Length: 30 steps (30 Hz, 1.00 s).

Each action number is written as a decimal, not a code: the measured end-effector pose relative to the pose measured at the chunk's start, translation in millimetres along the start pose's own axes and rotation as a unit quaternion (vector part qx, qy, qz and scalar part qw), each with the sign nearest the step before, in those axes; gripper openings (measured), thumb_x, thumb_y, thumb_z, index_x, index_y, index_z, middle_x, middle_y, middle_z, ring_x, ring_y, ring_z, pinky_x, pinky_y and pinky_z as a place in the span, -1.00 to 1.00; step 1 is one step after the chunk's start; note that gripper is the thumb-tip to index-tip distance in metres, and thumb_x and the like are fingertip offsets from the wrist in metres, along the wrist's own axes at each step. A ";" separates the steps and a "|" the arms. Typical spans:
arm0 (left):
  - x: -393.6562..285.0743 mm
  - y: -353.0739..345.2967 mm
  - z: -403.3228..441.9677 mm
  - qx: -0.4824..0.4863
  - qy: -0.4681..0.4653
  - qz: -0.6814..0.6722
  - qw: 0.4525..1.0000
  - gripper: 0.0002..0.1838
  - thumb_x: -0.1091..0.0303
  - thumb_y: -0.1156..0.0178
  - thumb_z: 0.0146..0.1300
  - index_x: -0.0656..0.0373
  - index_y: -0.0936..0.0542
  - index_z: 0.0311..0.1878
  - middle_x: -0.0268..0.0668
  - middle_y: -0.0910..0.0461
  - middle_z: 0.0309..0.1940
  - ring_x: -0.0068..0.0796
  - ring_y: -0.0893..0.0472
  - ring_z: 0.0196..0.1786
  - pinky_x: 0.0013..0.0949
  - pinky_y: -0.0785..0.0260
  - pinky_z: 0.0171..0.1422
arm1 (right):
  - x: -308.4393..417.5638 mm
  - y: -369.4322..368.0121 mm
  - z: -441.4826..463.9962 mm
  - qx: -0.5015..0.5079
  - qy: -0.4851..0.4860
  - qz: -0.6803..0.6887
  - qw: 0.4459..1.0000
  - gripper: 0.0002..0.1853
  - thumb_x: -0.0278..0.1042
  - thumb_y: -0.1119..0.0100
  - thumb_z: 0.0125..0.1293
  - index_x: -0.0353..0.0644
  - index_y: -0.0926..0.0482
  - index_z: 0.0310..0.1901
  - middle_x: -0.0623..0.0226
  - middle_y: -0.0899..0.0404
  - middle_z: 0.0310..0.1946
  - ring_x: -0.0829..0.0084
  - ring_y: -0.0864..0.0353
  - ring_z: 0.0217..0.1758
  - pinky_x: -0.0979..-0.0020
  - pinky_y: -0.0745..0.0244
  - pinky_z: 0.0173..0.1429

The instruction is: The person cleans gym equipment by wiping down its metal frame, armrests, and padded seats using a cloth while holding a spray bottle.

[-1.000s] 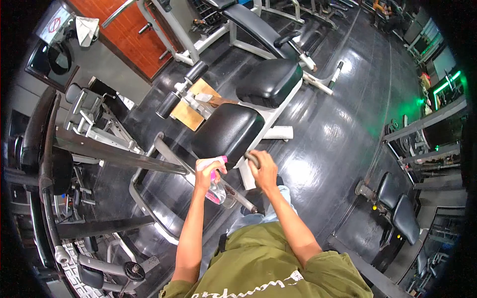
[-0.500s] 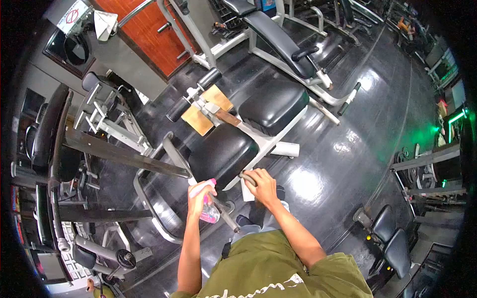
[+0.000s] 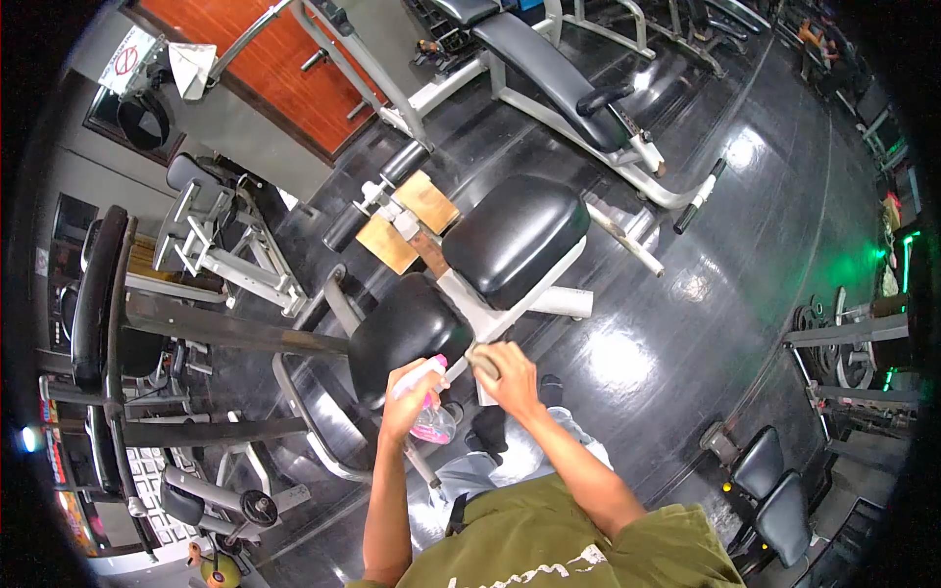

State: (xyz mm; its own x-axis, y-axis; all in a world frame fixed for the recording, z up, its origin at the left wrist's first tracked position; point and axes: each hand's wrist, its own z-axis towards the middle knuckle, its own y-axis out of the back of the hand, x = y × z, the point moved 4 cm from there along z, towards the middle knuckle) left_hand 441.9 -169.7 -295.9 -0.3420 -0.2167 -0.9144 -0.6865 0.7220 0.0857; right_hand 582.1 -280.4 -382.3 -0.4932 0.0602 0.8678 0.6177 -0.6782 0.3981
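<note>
My left hand (image 3: 404, 404) is closed around a clear spray bottle (image 3: 431, 423) with pink liquid and a pink-and-white trigger head. It is held over the near edge of a black padded seat (image 3: 407, 333). My right hand (image 3: 508, 380) grips a small greyish-brown cloth (image 3: 483, 363), mostly hidden by the fingers, beside the metal frame at that seat's corner. I cannot tell whether the cloth touches the frame. A second black pad (image 3: 515, 240) lies farther off on the same machine, with wooden plates (image 3: 387, 243) and foam rollers (image 3: 404, 164) beyond it.
An incline bench (image 3: 554, 83) stands at the far side, near an orange-red door (image 3: 284, 59). Machine arms (image 3: 235, 328) reach in from the left. Two dark pads (image 3: 769, 490) sit at lower right. Dark shiny floor (image 3: 647, 323) lies to the right.
The view has shifted, so the padded machine now appears lower and farther left. Both hands keep their hold; the left hand with the bottle is slightly closer to the right hand.
</note>
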 end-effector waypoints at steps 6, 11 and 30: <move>-4.3 -24.4 18.6 -0.013 -0.002 0.043 0.999 -0.80 0.34 -0.18 0.26 0.32 -0.62 -0.30 -0.27 -0.65 -0.42 -0.59 -0.52 -0.58 -0.48 -0.35 -0.45 | -32.1 36.8 22.1 -0.066 -0.042 -0.069 0.995 -0.73 -0.36 -0.36 0.11 0.00 -0.67 -0.10 0.40 -0.66 -0.19 0.25 -0.61 -0.12 0.26 -0.57 -0.07; -4.4 -31.8 22.9 -0.049 -0.007 0.058 0.997 -0.76 0.30 -0.16 0.22 0.32 -0.62 -0.35 -0.28 -0.66 -0.45 -0.61 -0.51 -0.58 -0.48 -0.32 -0.45 | -50.4 61.4 47.8 -0.166 -0.085 -0.044 0.982 -0.72 -0.43 -0.36 0.09 -0.07 -0.67 -0.11 0.34 -0.67 -0.19 0.22 -0.61 -0.13 0.24 -0.53 -0.02; -15.8 -59.2 41.3 -0.016 -0.008 0.106 0.994 -0.60 0.05 -0.12 0.44 0.29 -0.59 -0.16 -0.24 -0.66 -0.37 -0.54 -0.59 -0.51 -0.46 -0.40 -0.38 | -66.9 78.9 70.3 -0.230 -0.140 0.003 0.963 -0.75 -0.42 -0.34 0.16 -0.16 -0.65 -0.10 0.20 -0.66 -0.20 0.11 -0.64 -0.11 0.21 -0.52 -0.01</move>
State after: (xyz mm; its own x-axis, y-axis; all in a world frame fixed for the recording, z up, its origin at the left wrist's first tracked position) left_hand 514.4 -181.8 -302.8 -0.4715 -0.0515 -0.8804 -0.6204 0.7288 0.2896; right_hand 706.9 -286.5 -388.0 -0.2669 0.2062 0.9414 0.2519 -0.9279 0.2747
